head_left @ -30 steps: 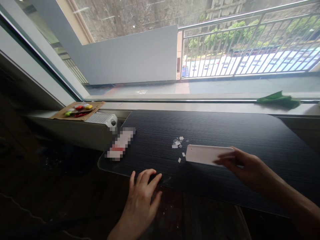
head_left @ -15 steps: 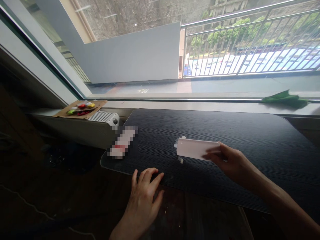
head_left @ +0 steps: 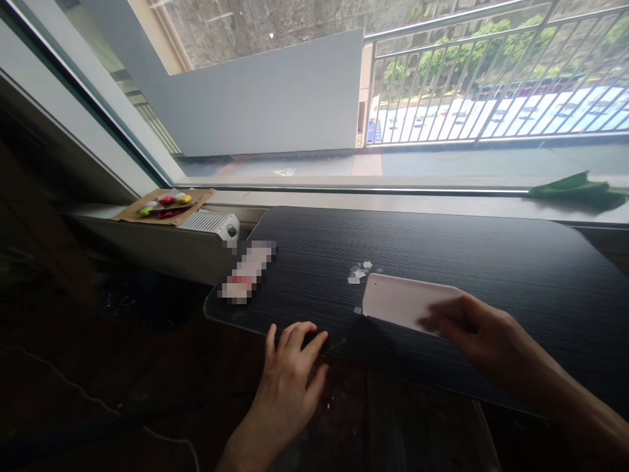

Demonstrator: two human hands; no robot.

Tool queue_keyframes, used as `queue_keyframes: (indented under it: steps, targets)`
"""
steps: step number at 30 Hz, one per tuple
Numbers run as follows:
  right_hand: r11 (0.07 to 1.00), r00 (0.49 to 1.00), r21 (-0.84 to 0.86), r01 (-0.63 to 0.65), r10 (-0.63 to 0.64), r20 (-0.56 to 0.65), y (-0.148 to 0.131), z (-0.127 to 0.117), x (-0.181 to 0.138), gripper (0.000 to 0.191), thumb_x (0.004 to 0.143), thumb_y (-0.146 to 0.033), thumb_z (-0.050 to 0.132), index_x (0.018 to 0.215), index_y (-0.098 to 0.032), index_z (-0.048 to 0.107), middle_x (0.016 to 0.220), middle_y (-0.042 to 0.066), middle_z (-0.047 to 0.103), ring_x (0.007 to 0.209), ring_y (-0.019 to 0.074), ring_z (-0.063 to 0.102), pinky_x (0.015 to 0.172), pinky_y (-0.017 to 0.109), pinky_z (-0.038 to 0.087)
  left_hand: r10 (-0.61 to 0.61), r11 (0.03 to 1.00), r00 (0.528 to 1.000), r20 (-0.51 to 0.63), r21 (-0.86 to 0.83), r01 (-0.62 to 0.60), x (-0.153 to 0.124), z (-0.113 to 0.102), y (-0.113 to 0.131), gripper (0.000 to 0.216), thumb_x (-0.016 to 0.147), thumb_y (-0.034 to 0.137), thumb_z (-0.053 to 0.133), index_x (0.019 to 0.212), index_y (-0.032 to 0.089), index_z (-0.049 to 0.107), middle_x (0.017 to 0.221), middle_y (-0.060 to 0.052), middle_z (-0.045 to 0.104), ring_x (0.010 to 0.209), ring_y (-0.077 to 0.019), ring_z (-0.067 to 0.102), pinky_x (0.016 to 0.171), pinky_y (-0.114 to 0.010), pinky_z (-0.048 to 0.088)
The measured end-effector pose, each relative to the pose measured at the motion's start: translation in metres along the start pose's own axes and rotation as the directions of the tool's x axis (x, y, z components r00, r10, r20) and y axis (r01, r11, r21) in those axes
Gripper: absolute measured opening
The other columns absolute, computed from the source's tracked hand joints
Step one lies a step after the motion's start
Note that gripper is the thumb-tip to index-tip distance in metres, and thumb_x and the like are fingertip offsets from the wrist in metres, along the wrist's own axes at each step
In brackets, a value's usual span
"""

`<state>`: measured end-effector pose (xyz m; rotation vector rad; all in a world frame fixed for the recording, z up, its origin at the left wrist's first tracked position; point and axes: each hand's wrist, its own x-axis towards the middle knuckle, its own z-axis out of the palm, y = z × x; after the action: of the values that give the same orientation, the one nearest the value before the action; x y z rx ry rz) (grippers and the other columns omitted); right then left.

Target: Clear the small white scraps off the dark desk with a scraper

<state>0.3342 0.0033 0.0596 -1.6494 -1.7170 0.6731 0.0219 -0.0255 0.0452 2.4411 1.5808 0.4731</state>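
Note:
My right hand (head_left: 474, 334) grips the right end of a flat pale pink card (head_left: 400, 303) that rests edge-down on the black ribbed mat (head_left: 442, 262). Just past the card's left end lies a small heap of white paper scraps (head_left: 361, 271), with one stray scrap (head_left: 358, 310) at its near corner. My left hand (head_left: 292, 383) lies flat with fingers spread on the dark table, fingertips touching the mat's near edge.
A blurred white and red object (head_left: 247, 271) sits on the mat's left end. Beyond it a white device (head_left: 211, 223) and a cardboard sheet with coloured clips (head_left: 164, 204) lie on the sill. A green cloth (head_left: 577, 187) lies at the far right of the sill.
My right hand pushed the card left over the scraps, then drew it back right and nearer, leaving the scraps uncovered. My left hand stayed put.

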Motion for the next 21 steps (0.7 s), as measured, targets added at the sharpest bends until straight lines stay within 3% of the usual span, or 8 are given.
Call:
queue_keyframes:
  steps: [6, 13, 17, 21]
  targets:
    - [0.997, 0.999, 0.068, -0.021, 0.023, -0.029, -0.005, 0.006, 0.004, 0.021, 0.083, -0.043, 0.062, 0.088, -0.024, 0.068, 0.073, 0.004, 0.076, 0.063, 0.0219, 0.069, 0.058, 0.030, 0.056, -0.019, 1.000, 1.000, -0.013, 0.003, 0.019, 0.002, -0.002, 0.005, 0.041, 0.084, 0.013, 0.050, 0.122, 0.023, 0.062, 0.122, -0.011, 0.062, 0.118, -0.0285, 0.057, 0.109, -0.067, 0.031]
    - [0.983, 0.987, 0.161, -0.087, 0.063, 0.150, -0.009, 0.002, -0.001, 0.020, 0.079, -0.040, 0.064, 0.082, -0.022, 0.069, 0.070, 0.003, 0.075, 0.062, 0.0214, 0.069, 0.057, 0.029, 0.057, -0.036, 0.999, 0.999, 0.007, 0.004, 0.036, 0.002, -0.002, 0.005, 0.042, 0.084, 0.013, 0.051, 0.124, 0.024, 0.062, 0.124, -0.010, 0.061, 0.120, -0.0278, 0.055, 0.111, -0.066, 0.029]
    - [0.956, 0.976, 0.239, -0.167, 0.126, 0.180, -0.007, -0.002, 0.007, 0.022, 0.075, -0.040, 0.065, 0.086, -0.021, 0.068, 0.077, 0.005, 0.076, 0.072, 0.0252, 0.072, 0.062, 0.032, 0.058, -0.033, 0.999, 0.999, 0.016, -0.008, 0.033, 0.002, -0.003, 0.005, 0.041, 0.085, 0.013, 0.051, 0.123, 0.023, 0.061, 0.124, -0.011, 0.061, 0.120, -0.0283, 0.055, 0.111, -0.067, 0.028]
    - [0.937, 0.959, 0.249, -0.245, 0.197, 0.203, -0.007, 0.007, 0.017, 0.024, 0.067, -0.040, 0.068, 0.078, -0.019, 0.068, 0.073, 0.006, 0.076, 0.068, 0.0256, 0.071, 0.058, 0.033, 0.057, -0.026, 1.000, 1.000, 0.013, -0.015, 0.026, 0.002, -0.003, 0.005, 0.041, 0.086, 0.013, 0.050, 0.124, 0.022, 0.061, 0.124, -0.011, 0.060, 0.120, -0.0281, 0.055, 0.110, -0.068, 0.028]
